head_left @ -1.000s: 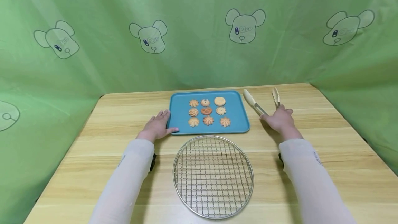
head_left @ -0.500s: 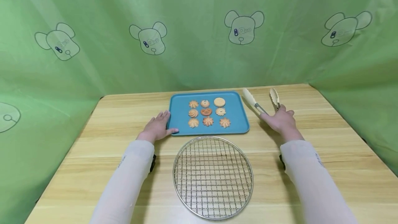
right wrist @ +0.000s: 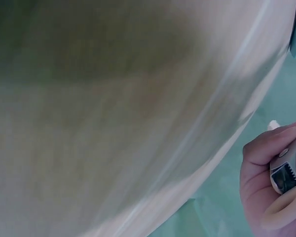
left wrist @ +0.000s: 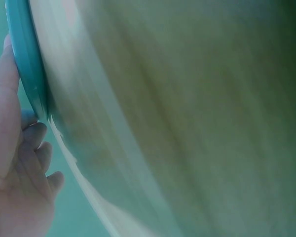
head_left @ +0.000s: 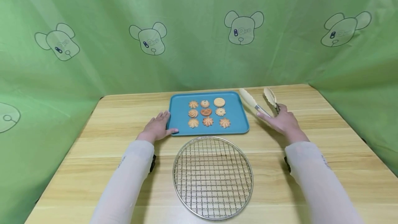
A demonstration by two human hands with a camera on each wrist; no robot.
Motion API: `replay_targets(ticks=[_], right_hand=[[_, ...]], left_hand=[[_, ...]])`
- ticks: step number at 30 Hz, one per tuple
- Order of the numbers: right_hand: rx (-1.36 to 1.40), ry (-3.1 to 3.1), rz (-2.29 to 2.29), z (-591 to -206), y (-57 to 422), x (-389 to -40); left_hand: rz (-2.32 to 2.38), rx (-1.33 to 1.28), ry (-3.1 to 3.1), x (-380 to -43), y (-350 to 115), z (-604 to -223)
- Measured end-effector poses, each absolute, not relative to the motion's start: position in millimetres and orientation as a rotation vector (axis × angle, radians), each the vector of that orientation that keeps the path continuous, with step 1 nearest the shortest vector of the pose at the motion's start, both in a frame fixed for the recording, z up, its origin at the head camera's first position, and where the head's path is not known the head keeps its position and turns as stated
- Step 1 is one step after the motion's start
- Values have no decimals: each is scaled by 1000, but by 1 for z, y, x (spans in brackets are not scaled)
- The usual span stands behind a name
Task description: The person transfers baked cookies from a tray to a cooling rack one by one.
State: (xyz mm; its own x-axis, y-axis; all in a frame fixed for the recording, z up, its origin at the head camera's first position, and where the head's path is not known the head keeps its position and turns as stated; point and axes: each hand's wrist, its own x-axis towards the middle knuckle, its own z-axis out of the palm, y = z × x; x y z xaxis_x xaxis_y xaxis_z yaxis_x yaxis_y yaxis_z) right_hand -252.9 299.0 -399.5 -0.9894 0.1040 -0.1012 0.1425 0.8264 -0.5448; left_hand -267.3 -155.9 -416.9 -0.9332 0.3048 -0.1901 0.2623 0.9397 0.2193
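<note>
A blue rectangular tray (head_left: 239, 124) lies toward the back of the table, bearing several cookies (head_left: 206, 112) in rows. My left hand (head_left: 154, 128) rests at its front left corner, thumb on the front rim and the other fingers along the left side. The left wrist view shows that thumb against the tray's blue edge (left wrist: 25, 54). To the tray's right, my right hand (head_left: 283, 122) grips steel tongs (head_left: 248, 98) with cream scalloped tips, which are spread apart and point to the back. In the right wrist view, fingers curl round the tongs' metal end (right wrist: 284, 170).
A round wire rack (head_left: 212, 182) lies on the wooden table (head_left: 102, 137) just in front of the tray. Green cloth (head_left: 199, 65) with bear-head outlines hangs behind the table and at both sides.
The tongs' tips have moved left and come closer together. My right forearm has shifted slightly right. The left hand and tray stay in place.
</note>
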Motion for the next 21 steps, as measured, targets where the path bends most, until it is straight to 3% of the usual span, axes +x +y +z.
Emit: replay_targets(ticks=[21], right_hand=[[36,2956,-737,-388,294,-253]], left_hand=[[304,422,2869,-266,-156,-415]])
